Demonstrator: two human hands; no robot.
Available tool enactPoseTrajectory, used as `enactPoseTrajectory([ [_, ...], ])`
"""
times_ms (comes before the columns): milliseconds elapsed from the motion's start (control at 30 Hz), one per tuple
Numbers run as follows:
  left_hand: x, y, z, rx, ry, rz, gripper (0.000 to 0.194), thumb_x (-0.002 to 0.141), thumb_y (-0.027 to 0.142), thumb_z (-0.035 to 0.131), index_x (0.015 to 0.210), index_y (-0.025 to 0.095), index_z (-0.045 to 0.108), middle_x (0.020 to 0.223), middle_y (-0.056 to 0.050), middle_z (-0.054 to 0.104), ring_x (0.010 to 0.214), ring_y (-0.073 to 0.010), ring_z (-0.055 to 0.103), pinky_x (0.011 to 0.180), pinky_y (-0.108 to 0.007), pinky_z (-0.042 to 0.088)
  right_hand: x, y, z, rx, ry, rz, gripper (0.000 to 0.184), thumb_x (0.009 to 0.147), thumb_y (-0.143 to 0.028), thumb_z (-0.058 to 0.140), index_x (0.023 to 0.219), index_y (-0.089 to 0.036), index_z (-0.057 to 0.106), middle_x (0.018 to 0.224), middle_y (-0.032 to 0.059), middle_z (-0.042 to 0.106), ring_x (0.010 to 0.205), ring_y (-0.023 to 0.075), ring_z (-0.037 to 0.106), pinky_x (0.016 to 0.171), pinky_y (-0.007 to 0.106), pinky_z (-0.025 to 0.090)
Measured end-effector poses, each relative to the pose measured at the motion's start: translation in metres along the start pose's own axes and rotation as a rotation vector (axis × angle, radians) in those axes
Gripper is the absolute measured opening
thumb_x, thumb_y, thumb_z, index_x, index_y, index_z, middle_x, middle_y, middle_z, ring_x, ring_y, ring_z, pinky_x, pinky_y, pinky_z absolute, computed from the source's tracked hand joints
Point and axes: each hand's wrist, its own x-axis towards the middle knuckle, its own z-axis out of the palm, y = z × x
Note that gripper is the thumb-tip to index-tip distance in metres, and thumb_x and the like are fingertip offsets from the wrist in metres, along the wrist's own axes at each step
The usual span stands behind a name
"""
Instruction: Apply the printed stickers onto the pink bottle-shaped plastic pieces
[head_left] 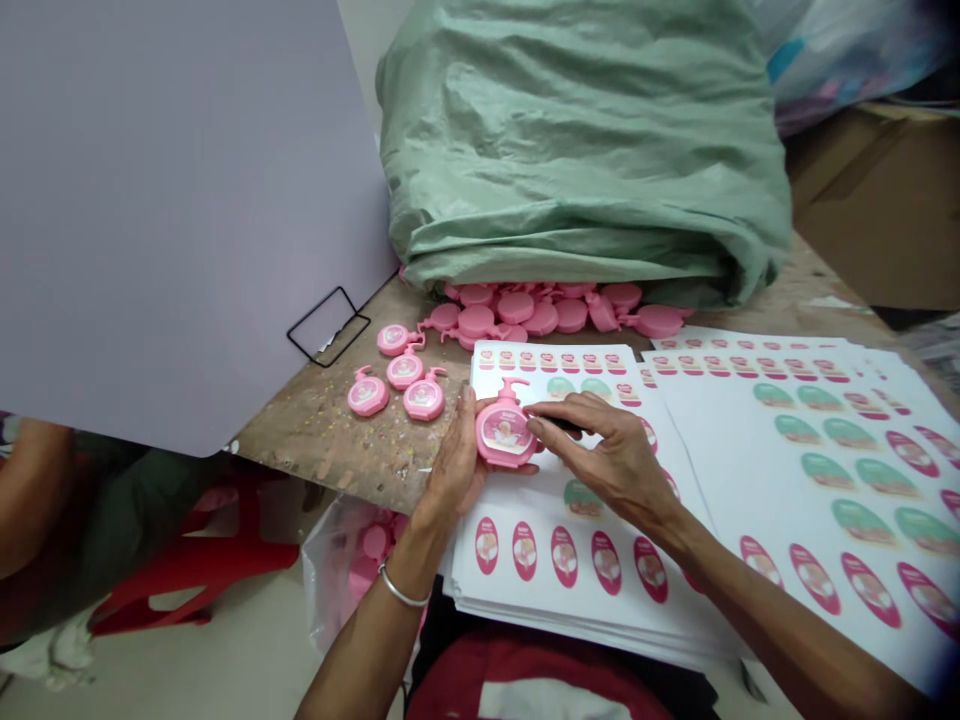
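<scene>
A pink toy pump bottle (507, 428) with an oval label on its front rests upright in my left hand (459, 455), fingers wrapped round its side and back. My right hand (619, 455) pinches a thin dark tool (564, 424), its kind unclear, with the fingertips against the bottle's right edge. Under both hands lies a stack of white sticker sheets (517, 595) printed with oval pink and green labels. To the left, several labelled pink pump bottles (406, 370) stand or lie in a loose group on the table.
A large green sack (585, 150) lies at the back, unlabelled pink bottles (517, 312) spilling from under it. More sticker sheets (750, 440) are at right. A grey panel (180, 200) with a black wire frame (328, 327) borders the left. A plastic bag (330, 570) hangs below; another person's arm (34, 490) shows.
</scene>
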Motion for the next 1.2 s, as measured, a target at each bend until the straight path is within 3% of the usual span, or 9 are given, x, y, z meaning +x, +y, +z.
enactPoseTrajectory([
  [700, -0.0012, 0.0036, 0.003, -0.011, -0.001, -0.024, 0.059, 0.095, 0.058, 0.033, 0.121, 0.014, 0.062, 0.1, -0.013, 0.073, 0.083, -0.0236, 0.072, 0.067, -0.037, 0.062, 0.0012, -0.0025, -0.002, -0.058, 0.009, -0.067, 0.014, 0.085, -0.026, 0.065, 0.093, -0.018, 0.075, 0.073, 0.0027, 0.069, 0.065, 0.0153, 0.055, 0.067, 0.033, 0.046],
  [1200, -0.0033, 0.0062, 0.0051, 0.009, 0.001, -0.02, 0.058, 0.095, 0.059, 0.033, 0.119, 0.015, 0.061, 0.103, -0.013, 0.071, 0.09, -0.0263, 0.07, 0.069, -0.04, 0.062, 0.001, 0.0019, -0.0004, -0.136, 0.042, -0.121, 0.012, 0.086, -0.026, 0.065, 0.092, -0.02, 0.073, 0.072, 0.0016, 0.068, 0.065, 0.0148, 0.053, 0.067, 0.033, 0.043],
])
